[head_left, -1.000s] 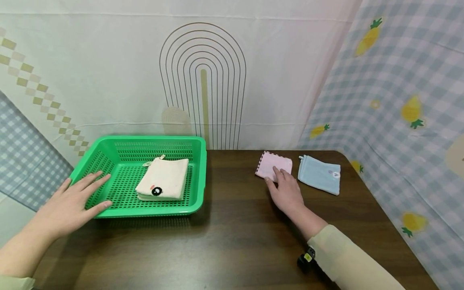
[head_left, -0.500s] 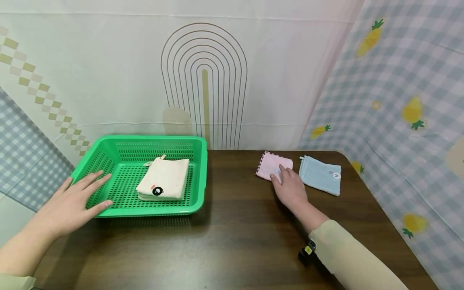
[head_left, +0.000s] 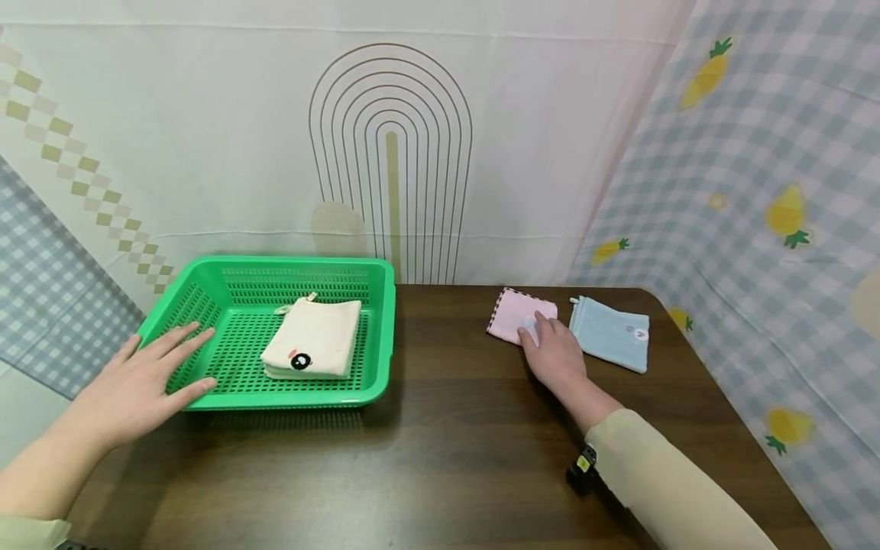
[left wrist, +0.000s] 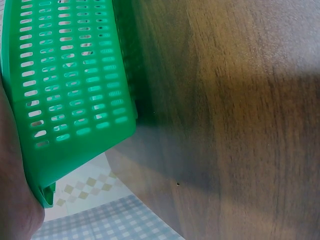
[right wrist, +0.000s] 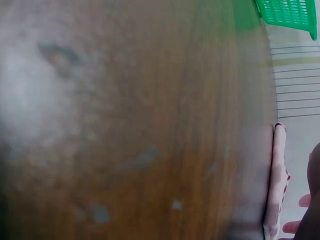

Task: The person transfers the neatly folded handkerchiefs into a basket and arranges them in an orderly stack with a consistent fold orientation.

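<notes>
A green plastic basket stands on the left of the table, with folded cream towels inside, the top one bearing a black embroidered patch. My left hand rests on the basket's left rim, fingers spread. On the right, a folded pink towel with a dark checked edge lies flat. My right hand is over its near right corner; in the right wrist view a gap shows between the fingers and the pink towel. A folded light blue towel lies just right of that hand.
The dark wooden table has a rounded far right corner. Behind it hangs a white cloth with line arches. A blue checked cloth with pineapple prints closes off the right side.
My right hand has shifted slightly right over the pink towel, toward its near right corner, uncovering more of it. The left hand stays on the basket, and the towels lie as before.
</notes>
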Demonstrator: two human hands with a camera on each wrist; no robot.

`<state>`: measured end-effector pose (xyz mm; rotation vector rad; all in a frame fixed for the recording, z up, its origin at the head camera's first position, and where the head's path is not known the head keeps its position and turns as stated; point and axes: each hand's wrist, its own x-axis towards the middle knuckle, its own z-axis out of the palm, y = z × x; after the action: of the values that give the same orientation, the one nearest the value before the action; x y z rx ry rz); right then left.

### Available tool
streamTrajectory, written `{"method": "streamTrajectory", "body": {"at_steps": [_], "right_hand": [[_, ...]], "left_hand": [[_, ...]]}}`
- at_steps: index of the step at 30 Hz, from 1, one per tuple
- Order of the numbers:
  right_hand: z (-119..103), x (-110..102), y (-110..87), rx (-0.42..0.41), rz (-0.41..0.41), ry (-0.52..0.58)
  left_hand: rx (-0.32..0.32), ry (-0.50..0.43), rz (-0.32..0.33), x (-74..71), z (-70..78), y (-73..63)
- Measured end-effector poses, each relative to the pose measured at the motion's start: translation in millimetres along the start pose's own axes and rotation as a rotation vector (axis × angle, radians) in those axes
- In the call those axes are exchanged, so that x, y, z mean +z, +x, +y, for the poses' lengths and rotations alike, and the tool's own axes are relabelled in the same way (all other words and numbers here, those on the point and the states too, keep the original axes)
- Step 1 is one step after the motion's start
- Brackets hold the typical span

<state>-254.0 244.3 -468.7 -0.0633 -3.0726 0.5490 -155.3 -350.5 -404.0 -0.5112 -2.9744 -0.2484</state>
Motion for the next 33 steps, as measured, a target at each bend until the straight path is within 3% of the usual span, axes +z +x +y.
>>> {"method": "streamTrajectory", "body": {"at_steps": [33], "right_hand": [[4.9,1.0,28.8,0.039,-0.039,-0.028]], "left_hand": [[0.014,0.006,-0.002,-0.6,-1.9,0.8]]}}
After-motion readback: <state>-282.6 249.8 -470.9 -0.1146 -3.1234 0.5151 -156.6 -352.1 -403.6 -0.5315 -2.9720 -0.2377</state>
